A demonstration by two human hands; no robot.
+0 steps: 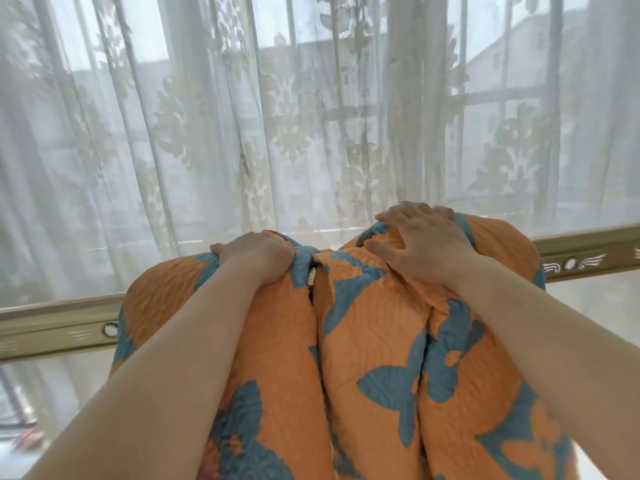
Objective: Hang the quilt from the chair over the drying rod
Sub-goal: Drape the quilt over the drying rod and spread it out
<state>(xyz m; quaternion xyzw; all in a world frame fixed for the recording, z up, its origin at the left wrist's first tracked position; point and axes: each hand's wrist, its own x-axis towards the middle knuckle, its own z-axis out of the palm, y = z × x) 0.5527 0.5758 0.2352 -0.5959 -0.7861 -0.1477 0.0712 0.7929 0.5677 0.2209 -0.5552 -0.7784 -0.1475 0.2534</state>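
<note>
Step in hand: draping the quilt (374, 341) over the drying rod (59, 327), judged well under way, with the spreading not yet done.
Quilt position: bunched in thick folds across the middle of the rod, under both hands, the near side hanging down toward the bottom of the view; far side hidden behind the bulk.
Left hand (258, 258): closed in a fist around a blue-edged fold at the top of the bundle.
Right hand (424, 242): fingers spread and curled over the orange hump just right of the left hand, pressing and clutching the cloth rather than lying flat.
Doing it well: best to push the top folds forward past the rod so the weight balances on both sides, then slide the hands apart along the rod to flatten the bunching; uneven weight likely to drag the quilt back toward the near side.
Edges: quilt hem seen as a blue binding between the hands; small pale gap there where two folds meet.
Open room: bare rod stretching well to the left of the left hand and to the right of the right hand, ample for spreading.
Beyond the hands: lace curtain (214, 126) near the far side, possibly brushed by cloth pushed over.
</note>
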